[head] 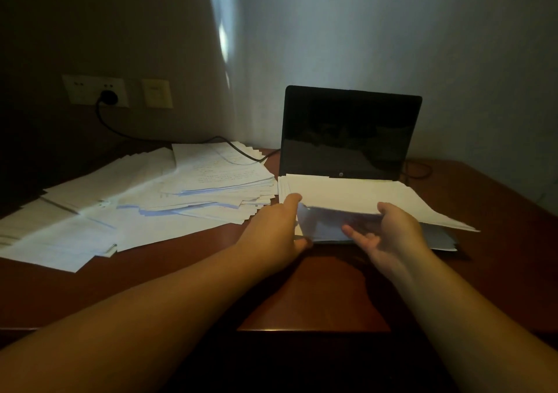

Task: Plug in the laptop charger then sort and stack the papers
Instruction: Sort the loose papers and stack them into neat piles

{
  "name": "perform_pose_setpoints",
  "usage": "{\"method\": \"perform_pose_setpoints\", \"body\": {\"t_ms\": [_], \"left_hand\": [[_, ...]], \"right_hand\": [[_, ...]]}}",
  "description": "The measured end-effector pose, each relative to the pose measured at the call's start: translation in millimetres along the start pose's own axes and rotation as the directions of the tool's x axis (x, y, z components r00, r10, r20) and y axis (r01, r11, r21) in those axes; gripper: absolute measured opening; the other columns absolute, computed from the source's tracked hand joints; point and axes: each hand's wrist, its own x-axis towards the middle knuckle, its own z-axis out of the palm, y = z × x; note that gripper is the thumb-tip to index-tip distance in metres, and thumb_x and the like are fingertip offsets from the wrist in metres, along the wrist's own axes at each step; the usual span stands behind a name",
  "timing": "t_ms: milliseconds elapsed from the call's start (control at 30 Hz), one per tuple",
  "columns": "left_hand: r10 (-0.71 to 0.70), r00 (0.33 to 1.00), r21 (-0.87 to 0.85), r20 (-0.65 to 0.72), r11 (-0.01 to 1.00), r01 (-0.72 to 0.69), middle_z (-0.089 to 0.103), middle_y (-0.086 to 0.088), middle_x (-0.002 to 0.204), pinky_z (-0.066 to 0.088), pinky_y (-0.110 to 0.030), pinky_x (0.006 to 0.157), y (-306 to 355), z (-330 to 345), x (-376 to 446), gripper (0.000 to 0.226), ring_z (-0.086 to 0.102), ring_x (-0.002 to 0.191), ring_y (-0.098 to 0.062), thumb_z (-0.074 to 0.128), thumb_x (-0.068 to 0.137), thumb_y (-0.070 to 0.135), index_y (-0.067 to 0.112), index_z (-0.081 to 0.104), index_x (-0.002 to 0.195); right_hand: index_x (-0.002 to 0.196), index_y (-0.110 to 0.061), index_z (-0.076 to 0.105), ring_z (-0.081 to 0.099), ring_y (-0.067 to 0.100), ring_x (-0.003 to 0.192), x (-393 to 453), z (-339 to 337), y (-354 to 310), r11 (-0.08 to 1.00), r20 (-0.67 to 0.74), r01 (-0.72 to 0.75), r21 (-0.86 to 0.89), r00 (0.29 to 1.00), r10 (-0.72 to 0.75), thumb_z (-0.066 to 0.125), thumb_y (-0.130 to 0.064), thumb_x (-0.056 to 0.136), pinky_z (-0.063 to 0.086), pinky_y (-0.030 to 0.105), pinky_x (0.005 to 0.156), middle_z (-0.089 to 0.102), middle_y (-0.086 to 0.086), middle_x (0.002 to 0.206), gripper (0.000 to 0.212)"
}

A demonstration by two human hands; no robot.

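Charger plug socketed, white papers scattered (some stacked)

A dim study corner in a home or hotel-like room. A reddish wooden desk stands against plain walls, carrying an open laptop and spread papers. A wall socket holds a black plug, with a pale curtain hanging beside.
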Motion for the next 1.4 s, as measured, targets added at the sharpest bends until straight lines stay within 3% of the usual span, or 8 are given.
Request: {"method": "perform_pose_setpoints", "body": {"t_ms": [133, 400, 700, 1033, 1100, 1200, 1300, 1400], "left_hand": [[0.006, 1.0, 0.004, 0.007, 1.0, -0.006, 0.058, -0.002, 0.137, 0.051, -0.035, 0.096, -0.6, -0.9, -0.3, 0.085, 0.059, 0.119, -0.023, 0.076, 0.083, 0.045, 0.028, 0.027, 0.151], [0.02, 0.998, 0.192, 0.053, 0.981, -0.03, 0.054, 0.001, 0.126, 0.052, -0.034, 0.088, -3.7, -3.9, 2.6, 0.055, 0.055, 0.109, -0.018, 0.059, 0.089, 0.062, 0.029, 0.056, 0.133], [0.005, 0.999, 0.041, 0.053, 0.999, -0.007, 0.043, 0.002, 0.143, 0.05, -0.03, 0.092, -11.9, -11.7, 0.6, 0.063, 0.056, 0.115, -0.018, 0.068, 0.087, 0.053, 0.037, 0.042, 0.143], [-0.177, 0.966, -0.016, -0.19, 0.984, 0.178, 0.016, 0.008, 0.163, 0.053, -0.038, 0.1, -73.4, -63.8, 6.0, 0.09, 0.055, 0.125, -0.025, 0.08, 0.08, 0.043, 0.045, 0.023, 0.151], [-0.197, 0.948, 0.019, -0.249, 0.978, 0.208, 0.03, 0.003, 0.154, 0.05, -0.028, 0.095, -93.7, -73.9, 9.9, 0.076, 0.06, 0.114, -0.02, 0.077, 0.084, 0.038, 0.039, 0.035, 0.147], [-0.231, 0.917, 0.121, -0.325, 0.951, 0.283, 0.043, 0.003, 0.142, 0.042, -0.024, 0.086, -123.8, -85.5, 20.2, 0.053, 0.056, 0.111, -0.015, 0.073, 0.088, 0.039, 0.034, 0.05, 0.136], [-0.263, 0.916, 0.209, -0.304, 0.919, 0.333, 0.05, 0.001, 0.136, 0.046, -0.029, 0.089, -152.2, -87.4, 34.1, 0.048, 0.054, 0.113, -0.017, 0.071, 0.087, 0.044, 0.033, 0.056, 0.131], [-0.315, 0.916, 0.202, -0.249, 0.908, 0.367, 0.056, 0.001, 0.128, 0.049, -0.033, 0.091, -170.4, -86.7, 42.6, 0.046, 0.055, 0.11, -0.017, 0.068, 0.087, 0.05, 0.03, 0.059, 0.128]], "right_hand": [[0.14, -0.012, 0.041, 0.066, 0.035, 0.088, -3.9, -1.5, -1.0, 0.99, 0.022, -0.086, -0.109, 0.996, 0.089, 0.041, -0.016, 0.106, 0.06, 0.04, 0.071, 0.059, 0.019, 0.1, 0.035], [0.111, 0.0, 0.06, 0.072, 0.026, 0.071, -10.3, -1.0, 2.6, 0.876, 0.113, -0.341, -0.341, 0.91, 0.398, 0.046, -0.049, 0.1, 0.06, 0.029, 0.06, 0.073, 0.019, 0.091, 0.053], [0.109, -0.009, 0.063, 0.071, 0.021, 0.061, -8.8, 29.8, 13.5, 0.898, 0.272, -0.091, -0.43, 0.935, 0.225, 0.052, -0.042, 0.099, 0.055, 0.025, 0.049, 0.074, 0.015, 0.089, 0.036], [0.128, -0.029, 0.056, 0.069, 0.021, 0.06, 15.1, 105.6, 18.0, 0.844, 0.498, 0.256, -0.47, 0.867, 0.014, 0.058, -0.03, 0.098, 0.055, 0.027, 0.055, 0.057, 0.001, 0.118, 0.03], [0.124, -0.027, 0.058, 0.068, 0.019, 0.058, 27.5, 128.6, 21.4, 0.755, 0.521, 0.377, -0.536, 0.852, -0.056, 0.062, -0.023, 0.096, 0.056, 0.027, 0.054, 0.061, 0.002, 0.113, 0.029], [0.119, -0.029, 0.059, 0.068, 0.013, 0.074, 53.0, 165.7, 32.5, 0.342, 0.635, 0.674, -0.655, 0.736, -0.235, 0.063, -0.025, 0.094, 0.056, 0.024, 0.061, 0.063, -0.006, 0.106, 0.026], [0.125, -0.033, 0.059, 0.058, 0.01, 0.107, 75.6, 198.5, 48.1, -0.007, 0.814, 0.825, -0.564, 0.555, -0.168, 0.065, -0.028, 0.094, 0.048, 0.022, 0.083, 0.06, -0.011, 0.121, 0.032], [0.133, -0.031, 0.056, 0.05, 0.014, 0.124, 91.0, 220.7, 62.1, -0.19, 0.896, 0.875, -0.444, 0.439, -0.07, 0.063, -0.026, 0.095, 0.041, 0.025, 0.096, 0.054, -0.008, 0.137, 0.039]]}}
